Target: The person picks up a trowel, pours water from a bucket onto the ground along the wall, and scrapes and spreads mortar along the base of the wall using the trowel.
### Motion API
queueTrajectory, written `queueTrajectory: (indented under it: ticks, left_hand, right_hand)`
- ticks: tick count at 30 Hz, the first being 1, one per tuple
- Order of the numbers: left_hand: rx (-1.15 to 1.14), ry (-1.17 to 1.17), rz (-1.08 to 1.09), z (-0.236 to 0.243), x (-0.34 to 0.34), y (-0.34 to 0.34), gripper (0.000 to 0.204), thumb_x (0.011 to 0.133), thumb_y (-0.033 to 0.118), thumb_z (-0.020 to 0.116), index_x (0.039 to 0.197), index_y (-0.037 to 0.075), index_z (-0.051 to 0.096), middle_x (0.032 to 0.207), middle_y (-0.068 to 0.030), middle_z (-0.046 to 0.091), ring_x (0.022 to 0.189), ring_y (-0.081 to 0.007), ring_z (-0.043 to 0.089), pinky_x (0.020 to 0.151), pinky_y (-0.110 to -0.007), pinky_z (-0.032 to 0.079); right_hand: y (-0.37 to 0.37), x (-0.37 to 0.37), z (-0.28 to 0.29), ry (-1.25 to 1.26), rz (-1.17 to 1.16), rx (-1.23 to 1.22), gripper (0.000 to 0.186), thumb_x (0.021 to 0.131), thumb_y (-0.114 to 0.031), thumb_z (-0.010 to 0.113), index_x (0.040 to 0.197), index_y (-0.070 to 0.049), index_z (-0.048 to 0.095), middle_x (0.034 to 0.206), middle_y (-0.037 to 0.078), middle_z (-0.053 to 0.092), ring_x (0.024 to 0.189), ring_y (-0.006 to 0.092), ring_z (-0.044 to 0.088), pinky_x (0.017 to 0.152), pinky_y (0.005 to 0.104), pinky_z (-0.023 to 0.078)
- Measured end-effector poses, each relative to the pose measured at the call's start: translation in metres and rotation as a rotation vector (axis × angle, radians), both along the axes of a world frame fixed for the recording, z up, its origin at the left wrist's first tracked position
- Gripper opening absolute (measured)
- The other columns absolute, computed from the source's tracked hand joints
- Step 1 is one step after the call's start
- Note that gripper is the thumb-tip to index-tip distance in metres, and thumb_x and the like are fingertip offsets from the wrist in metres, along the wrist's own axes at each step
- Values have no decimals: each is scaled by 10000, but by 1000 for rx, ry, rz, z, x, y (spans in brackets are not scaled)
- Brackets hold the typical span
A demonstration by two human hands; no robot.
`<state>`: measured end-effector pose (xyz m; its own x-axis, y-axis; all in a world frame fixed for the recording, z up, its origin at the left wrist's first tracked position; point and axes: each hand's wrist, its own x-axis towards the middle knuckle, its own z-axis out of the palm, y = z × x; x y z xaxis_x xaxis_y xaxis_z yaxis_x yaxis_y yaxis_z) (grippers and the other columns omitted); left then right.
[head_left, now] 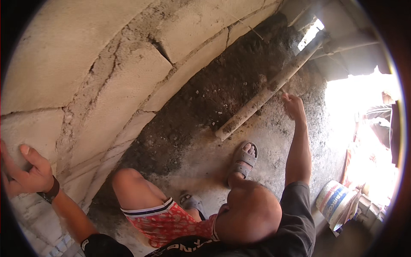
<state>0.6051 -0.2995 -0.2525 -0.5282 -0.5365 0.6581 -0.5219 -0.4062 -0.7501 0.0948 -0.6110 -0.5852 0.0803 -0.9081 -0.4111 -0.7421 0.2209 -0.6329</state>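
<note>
My left hand (pixel 34 173) is at the far left, fingers apart and thumb up, against the pale block wall (pixel 102 111) with rough mortar joints. A dark band circles that wrist. My right hand (pixel 294 107) is closed and slightly blurred, just right of a long round pole (pixel 261 96). Whatever its fingers hold, if anything, cannot be made out. The pole slants from the middle of the floor toward the upper right and is smeared with dirt. Whether my right fingers touch it, I cannot tell.
Dark damp dirt with pale crumbs (pixel 201 96) lies along the wall's foot, over a grey concrete floor (pixel 201 154). My sandalled foot (pixel 246 158) is near the pole's lower end. A white bucket (pixel 334 201) with coloured bands leans at the right, beside a bright opening.
</note>
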Motion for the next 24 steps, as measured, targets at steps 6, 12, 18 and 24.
queueTrajectory:
  ticks: [6,12,18,24]
  left_hand:
    - [54,62,-24,3,-7,-4,367,762,322,650,1012,53,635,961,-118,539,907,-244,456,769,-331,380]
    - [-46,193,-144,-2,-19,-10,310,791,281,593,1013,74,652,1090,-125,521,976,-212,472,811,-311,388]
    - [-4,226,-106,-4,-17,-2,312,807,258,569,1033,56,639,1153,-161,501,994,-237,469,838,-312,374]
    - [-21,210,-100,-6,-16,-6,328,801,263,576,1026,31,636,1110,-156,503,985,-227,467,827,-312,386]
  right_hand:
    - [103,21,87,-124,-580,-171,265,868,-231,472,788,20,500,637,99,545,528,138,539,460,289,440]
    - [133,149,46,-553,-336,-2,199,840,-128,477,946,15,389,799,157,537,606,199,580,513,323,482]
    - [25,223,-55,-119,-731,43,417,800,-157,480,1085,120,353,979,256,549,836,316,612,669,371,501]
    - [52,243,-122,138,-202,48,435,738,-177,519,1051,109,420,975,241,562,849,330,605,706,355,498]
